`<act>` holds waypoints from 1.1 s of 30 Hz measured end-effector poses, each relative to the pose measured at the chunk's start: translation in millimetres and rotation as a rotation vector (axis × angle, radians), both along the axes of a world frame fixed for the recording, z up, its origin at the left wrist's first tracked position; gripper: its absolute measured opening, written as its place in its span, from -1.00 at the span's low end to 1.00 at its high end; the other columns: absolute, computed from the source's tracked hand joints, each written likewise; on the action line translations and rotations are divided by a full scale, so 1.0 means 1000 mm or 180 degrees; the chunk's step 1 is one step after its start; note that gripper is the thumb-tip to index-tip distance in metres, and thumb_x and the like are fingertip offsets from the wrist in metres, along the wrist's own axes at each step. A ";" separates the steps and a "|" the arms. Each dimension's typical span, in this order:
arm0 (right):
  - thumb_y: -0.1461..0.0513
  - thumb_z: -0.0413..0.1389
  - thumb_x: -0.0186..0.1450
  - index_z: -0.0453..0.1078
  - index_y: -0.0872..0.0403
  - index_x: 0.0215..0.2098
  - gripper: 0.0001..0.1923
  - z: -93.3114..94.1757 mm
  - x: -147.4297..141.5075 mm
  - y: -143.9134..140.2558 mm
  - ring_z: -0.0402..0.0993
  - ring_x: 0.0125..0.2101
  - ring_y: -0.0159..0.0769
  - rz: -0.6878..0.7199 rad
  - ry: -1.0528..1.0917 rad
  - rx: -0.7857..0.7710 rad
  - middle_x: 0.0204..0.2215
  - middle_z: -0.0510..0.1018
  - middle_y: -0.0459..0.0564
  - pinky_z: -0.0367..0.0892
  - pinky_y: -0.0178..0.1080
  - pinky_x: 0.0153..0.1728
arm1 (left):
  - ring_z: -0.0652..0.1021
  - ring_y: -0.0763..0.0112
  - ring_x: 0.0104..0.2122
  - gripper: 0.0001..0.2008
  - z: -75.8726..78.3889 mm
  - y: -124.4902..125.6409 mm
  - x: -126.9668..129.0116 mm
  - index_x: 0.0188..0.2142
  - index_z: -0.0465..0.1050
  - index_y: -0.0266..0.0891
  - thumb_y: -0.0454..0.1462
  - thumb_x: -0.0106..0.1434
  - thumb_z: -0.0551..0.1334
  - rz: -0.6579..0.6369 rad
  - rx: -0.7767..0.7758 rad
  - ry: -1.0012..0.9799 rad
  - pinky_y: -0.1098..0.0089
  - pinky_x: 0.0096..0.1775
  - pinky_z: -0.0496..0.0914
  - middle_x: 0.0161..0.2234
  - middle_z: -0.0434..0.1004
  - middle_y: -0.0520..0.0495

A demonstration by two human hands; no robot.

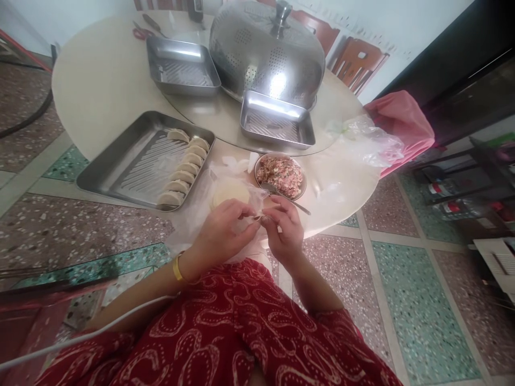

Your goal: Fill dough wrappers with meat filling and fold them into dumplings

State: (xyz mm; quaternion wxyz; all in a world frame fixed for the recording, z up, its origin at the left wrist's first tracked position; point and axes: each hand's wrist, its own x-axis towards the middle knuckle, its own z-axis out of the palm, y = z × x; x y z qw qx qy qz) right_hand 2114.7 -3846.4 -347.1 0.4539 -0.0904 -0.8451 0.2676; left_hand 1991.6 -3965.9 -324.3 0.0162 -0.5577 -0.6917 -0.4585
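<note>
My left hand (223,230) and my right hand (286,228) meet at the table's near edge. Fingertips of both pinch a small pale dumpling (260,216), mostly hidden behind them. Just beyond the left hand, a stack of round dough wrappers (231,192) lies on clear plastic (201,201). A bowl of minced meat filling (279,176) stands beyond the right hand, with a metal spoon (300,206) whose handle sticks out over the rim. Left of the wrappers, several folded dumplings (185,176) line the right side of a large metal tray (116,155).
Two smaller metal trays (183,88) (277,140) stand farther back. Behind them is a big domed steel lid (265,59). Red-handled scissors (141,34) lie at the far left. A clear plastic bag (372,140) and pink cloth (402,126) hang at the right edge. A white cable (92,335) crosses my left arm.
</note>
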 end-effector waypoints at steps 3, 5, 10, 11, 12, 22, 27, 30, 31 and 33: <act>0.35 0.11 0.36 0.44 0.00 -0.10 -0.81 0.000 0.000 -0.001 0.57 -0.25 -0.30 0.0019 0.0001 0.0033 0.03 0.46 0.10 0.61 -0.15 -0.24 | 0.52 0.43 -0.35 -0.93 0.000 0.001 0.000 -0.31 0.38 -0.25 -0.29 0.30 0.21 0.0024 0.0085 0.0134 0.41 -0.28 0.43 -0.38 0.52 -0.03; 0.36 0.13 0.35 0.44 0.01 -0.09 -0.80 0.000 -0.001 -0.002 0.56 -0.24 -0.30 0.0054 0.0000 0.0008 0.03 0.46 0.11 0.61 -0.16 -0.23 | 0.51 0.44 -0.37 -0.92 0.000 0.002 -0.001 -0.34 0.37 -0.25 -0.32 0.32 0.19 0.0065 0.0124 0.0257 0.42 -0.30 0.42 -0.40 0.50 -0.02; 0.32 0.11 0.37 0.44 0.00 -0.09 -0.82 0.000 -0.002 -0.002 0.56 -0.26 -0.32 0.0085 -0.0116 -0.0114 0.03 0.47 0.09 0.62 -0.16 -0.25 | 0.50 0.41 -0.36 -0.89 -0.003 0.001 0.000 -0.36 0.35 -0.25 -0.36 0.33 0.16 0.0223 0.0273 0.0652 0.41 -0.29 0.42 -0.42 0.48 -0.04; 0.32 0.11 0.38 0.45 0.00 -0.10 -0.83 0.001 -0.002 -0.001 0.57 -0.25 -0.32 0.0081 -0.0136 -0.0139 0.03 0.47 0.09 0.62 -0.15 -0.24 | 0.50 0.42 -0.37 -0.91 -0.003 0.000 0.000 -0.34 0.36 -0.25 -0.34 0.34 0.17 0.0226 0.0275 0.0648 0.41 -0.29 0.42 -0.42 0.49 -0.04; 0.31 0.10 0.38 0.45 0.00 -0.10 -0.84 0.002 -0.002 -0.001 0.57 -0.24 -0.31 0.0079 -0.0152 -0.0155 0.03 0.48 0.09 0.62 -0.15 -0.23 | 0.51 0.43 -0.37 -0.93 -0.004 -0.001 0.000 -0.29 0.38 -0.26 -0.31 0.35 0.17 0.0223 0.0245 0.0601 0.41 -0.29 0.42 -0.41 0.50 -0.04; 0.31 0.02 0.42 0.43 -0.01 0.00 -0.76 0.010 -0.004 -0.001 0.57 -0.14 -0.28 0.0295 -0.0189 -0.0120 0.08 0.45 0.11 0.59 -0.13 -0.13 | 0.51 0.46 -0.40 -0.87 -0.008 -0.004 -0.002 -0.33 0.45 -0.22 -0.32 0.36 0.17 0.0168 0.0324 0.0524 0.44 -0.32 0.38 -0.43 0.54 -0.02; 0.29 0.00 0.43 0.38 -0.05 0.07 -0.71 0.023 -0.005 0.004 0.46 0.10 -0.19 0.0481 -0.0342 -0.0175 0.09 0.45 0.07 0.54 -0.06 0.01 | 0.46 0.52 -0.43 -0.83 -0.006 -0.002 -0.003 -0.15 0.47 -0.19 -0.22 0.27 0.26 0.0098 0.0215 -0.0577 0.47 -0.34 0.40 -0.32 0.53 -0.01; 0.27 -0.04 0.46 0.33 -0.06 0.13 -0.68 0.033 -0.009 0.010 0.41 0.16 -0.19 0.0902 -0.0616 -0.0377 0.13 0.42 0.07 0.50 -0.03 0.09 | 0.48 0.55 -0.39 -0.66 -0.007 0.002 -0.004 0.00 0.44 -0.15 -0.16 0.24 0.30 -0.0365 0.0098 -0.1753 0.50 -0.33 0.43 -0.21 0.55 -0.01; 0.25 -0.05 0.47 0.31 -0.06 0.16 -0.67 0.036 -0.010 0.013 0.38 0.19 -0.19 0.1025 -0.0673 -0.0463 0.15 0.41 0.08 0.48 -0.02 0.12 | 0.50 0.54 -0.35 -0.67 -0.008 0.004 -0.003 0.00 0.45 -0.14 -0.16 0.25 0.29 -0.0512 0.0103 -0.2047 0.50 -0.31 0.44 -0.18 0.55 -0.02; 0.21 -0.06 0.48 0.29 -0.06 0.19 -0.66 0.040 -0.011 0.017 0.34 0.22 -0.18 0.1185 -0.0699 -0.0589 0.17 0.39 0.08 0.43 0.00 0.16 | 0.52 0.50 -0.29 -0.73 -0.009 0.007 -0.002 -0.04 0.49 -0.14 -0.16 0.27 0.27 -0.0666 0.0180 -0.2510 0.49 -0.33 0.45 -0.12 0.57 -0.04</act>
